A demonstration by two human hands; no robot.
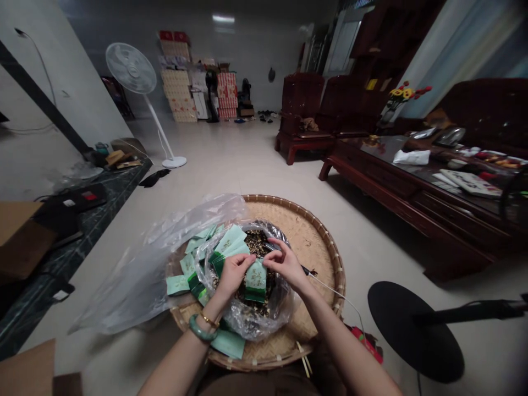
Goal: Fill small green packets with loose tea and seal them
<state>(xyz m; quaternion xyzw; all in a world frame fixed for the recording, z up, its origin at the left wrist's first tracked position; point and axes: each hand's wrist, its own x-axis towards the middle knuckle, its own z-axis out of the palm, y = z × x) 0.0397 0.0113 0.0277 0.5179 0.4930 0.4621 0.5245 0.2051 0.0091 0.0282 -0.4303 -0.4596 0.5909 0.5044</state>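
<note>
As left fingers [242,260] and right fingers [275,259] pinch its top, green packet [256,281] just below; dark flakes [254,241] beneath.

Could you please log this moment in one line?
left hand: pinching packet | right hand: at packet top | bag: beneath packet, on tray

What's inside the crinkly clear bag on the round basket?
Loose dark-and-gold bits are in the clear bag, with pale-green packets toward its left. The packet at the fingers hides some bits; I can't see what's under the pile.
</note>
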